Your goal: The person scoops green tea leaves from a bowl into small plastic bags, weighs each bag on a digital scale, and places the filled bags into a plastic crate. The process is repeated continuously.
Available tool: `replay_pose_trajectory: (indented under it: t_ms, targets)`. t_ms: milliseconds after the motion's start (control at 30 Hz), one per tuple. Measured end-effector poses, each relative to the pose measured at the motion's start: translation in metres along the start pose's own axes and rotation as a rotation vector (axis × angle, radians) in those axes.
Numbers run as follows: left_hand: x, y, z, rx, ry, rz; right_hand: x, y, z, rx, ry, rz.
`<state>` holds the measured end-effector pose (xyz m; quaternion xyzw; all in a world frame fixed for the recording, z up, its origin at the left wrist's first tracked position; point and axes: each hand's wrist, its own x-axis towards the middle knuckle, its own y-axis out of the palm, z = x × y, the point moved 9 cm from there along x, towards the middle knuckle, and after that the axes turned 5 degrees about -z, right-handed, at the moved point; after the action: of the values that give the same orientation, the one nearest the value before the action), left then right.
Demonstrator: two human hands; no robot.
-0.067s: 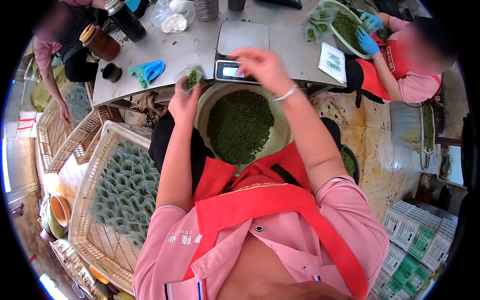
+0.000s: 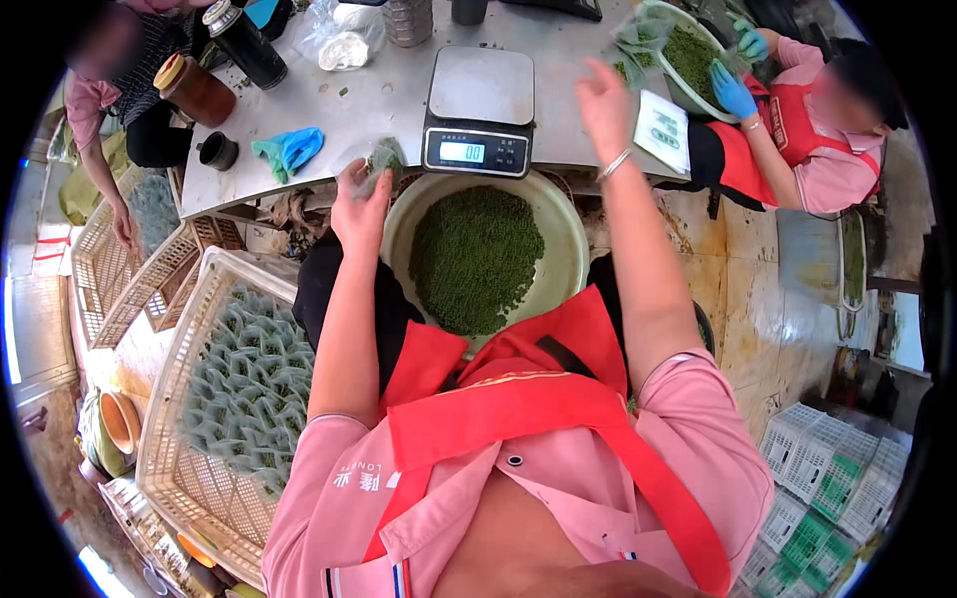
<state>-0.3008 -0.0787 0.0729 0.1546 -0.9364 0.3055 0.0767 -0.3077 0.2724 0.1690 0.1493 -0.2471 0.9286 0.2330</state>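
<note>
My left hand [image 2: 361,214] is closed on a small clear plastic bag [image 2: 385,155] with green bits in it, at the table's near edge. My right hand [image 2: 606,115] is over the table, right of the digital scale [image 2: 481,110]; its fingers are somewhat blurred but look apart, and nothing shows in them. The scale's tray has nothing on it and its display is lit. Below the scale, between my knees, a wide pale basin [image 2: 565,234] holds a heap of small round green grains [image 2: 477,259]. A white printed stack [image 2: 662,130] lies just right of my right hand.
A yellow crate [image 2: 164,399] of filled bags stands at my left. On the metal table [image 2: 389,100] are a blue glove [image 2: 289,149], a dark cup [image 2: 218,149], a jar [image 2: 195,90] and a black flask [image 2: 244,42]. A gloved co-worker handles a basin [image 2: 688,85] at right; another person is at far left.
My right hand has moved right, away from the scale's front, uncovering its display. My left hand still holds the bag and has barely shifted.
</note>
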Motion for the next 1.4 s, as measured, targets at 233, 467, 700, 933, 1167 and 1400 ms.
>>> replay_pose_trajectory:
  t_ms: [233,467,700,933,1167,1400]
  targets:
    - [-0.001,0.009,0.001,0.025,-0.056,0.056,0.101,-0.075,-0.178,-0.919,-0.031,-0.196]
    - [-0.006,0.015,0.02,-0.297,-0.184,0.145,0.018,-0.043,-0.024,-0.371,-0.238,-0.443]
    - [-0.02,-0.129,0.022,-0.646,-0.092,-0.127,-0.078,0.074,0.046,-0.296,-0.707,-0.022]
    - [-0.135,-0.475,0.131,0.45,-0.101,-0.834,-0.145,0.029,-0.004,-0.199,-0.339,0.028]
    - [-0.236,-0.595,0.286,0.732,-0.864,-0.797,-0.263,0.127,-0.075,-0.255,0.015,0.748]
    - [-0.209,-0.531,0.366,0.698,-0.874,-0.352,-0.369,0.173,-0.158,-0.829,0.039,1.23]
